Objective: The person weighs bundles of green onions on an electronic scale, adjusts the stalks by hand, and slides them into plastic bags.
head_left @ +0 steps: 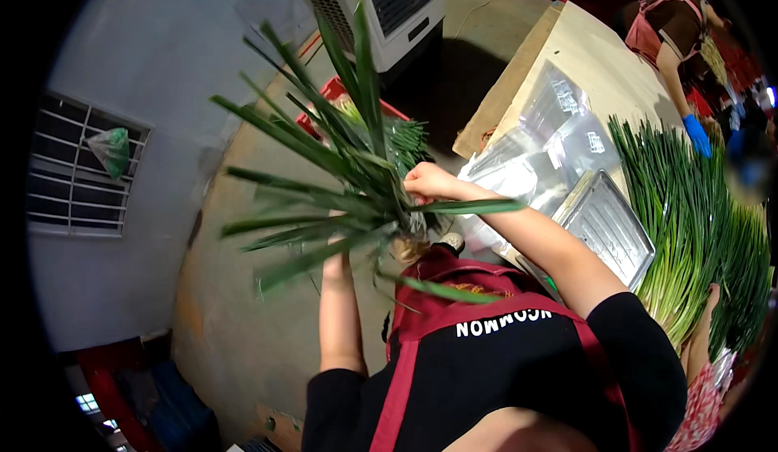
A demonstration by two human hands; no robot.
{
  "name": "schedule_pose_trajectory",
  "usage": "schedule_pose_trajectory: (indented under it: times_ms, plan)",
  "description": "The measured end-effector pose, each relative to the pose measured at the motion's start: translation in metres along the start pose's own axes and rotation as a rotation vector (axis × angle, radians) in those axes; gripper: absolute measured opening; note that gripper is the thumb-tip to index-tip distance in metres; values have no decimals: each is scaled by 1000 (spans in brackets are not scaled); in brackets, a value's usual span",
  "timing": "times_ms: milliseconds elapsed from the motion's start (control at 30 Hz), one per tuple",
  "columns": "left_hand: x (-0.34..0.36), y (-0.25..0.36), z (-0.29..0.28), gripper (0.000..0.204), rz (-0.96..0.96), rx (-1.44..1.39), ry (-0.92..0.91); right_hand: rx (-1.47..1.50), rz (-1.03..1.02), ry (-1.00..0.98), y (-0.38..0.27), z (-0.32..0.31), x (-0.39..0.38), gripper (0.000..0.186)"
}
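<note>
Nearest are the person's black shirt [519, 371] and dark red apron [399, 395], with one long leaf lying across the apron's upper part. Just beyond, in front of the body, the leafy green bundle [356, 184] is held up above the floor [243, 290], its pale base [410, 249] toward the apron and clear plastic around its lower part. The right hand [431, 183] is curled closed at the bundle's side, and one leaf crosses its forearm. The left hand [336, 245] is mostly hidden by leaves, so its grip cannot be told. The spread leaves also cover part of a red crate [334, 89] of greens on the floor behind.

To the right, the worktop [604, 51] carries clear plastic bags [555, 140], a ridged metal tray [608, 229] and a large heap of long green stalks [673, 209]. A co-worker's blue-gloved hand [697, 136] is at the heap's far end. Farther off stands a pale air cooler [405, 26]; on the left wall [162, 71], a small green-and-clear bag [111, 152] hangs at the barred window [81, 176].
</note>
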State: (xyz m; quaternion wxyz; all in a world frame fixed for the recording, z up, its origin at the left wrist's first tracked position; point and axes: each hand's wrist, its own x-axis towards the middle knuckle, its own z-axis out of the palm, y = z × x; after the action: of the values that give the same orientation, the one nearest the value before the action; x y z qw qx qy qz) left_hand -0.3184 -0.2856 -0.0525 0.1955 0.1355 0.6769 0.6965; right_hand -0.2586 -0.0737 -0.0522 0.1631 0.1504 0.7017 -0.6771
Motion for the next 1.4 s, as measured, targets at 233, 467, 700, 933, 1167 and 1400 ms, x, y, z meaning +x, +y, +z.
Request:
schedule_pose_trajectory:
  times_ms: [233, 467, 700, 933, 1167, 1400]
  plan:
    - [9, 9, -3, 9, -165, 106, -296, 194, 6, -6, 12, 1, 1, 26]
    - [29, 23, -6, 31, -278, 407, -230, -27, -61, 14, -6, 4, -18, 33]
    - [99, 86, -61, 8, 312, 50, -282, 354, -151, -326, -22, 1, -55, 23]
    - [266, 119, -139, 29, -77, -274, -544, 432, -105, 62, 65, -40, -84, 14]
    - [343, 152, -119, 18, 135, -9, -75, 683, 130, 572, 115, -49, -166, 17]
    - [286, -62, -100, 18, 45, 1961, -390, 792, 135, 623, 122, -31, -167, 17]
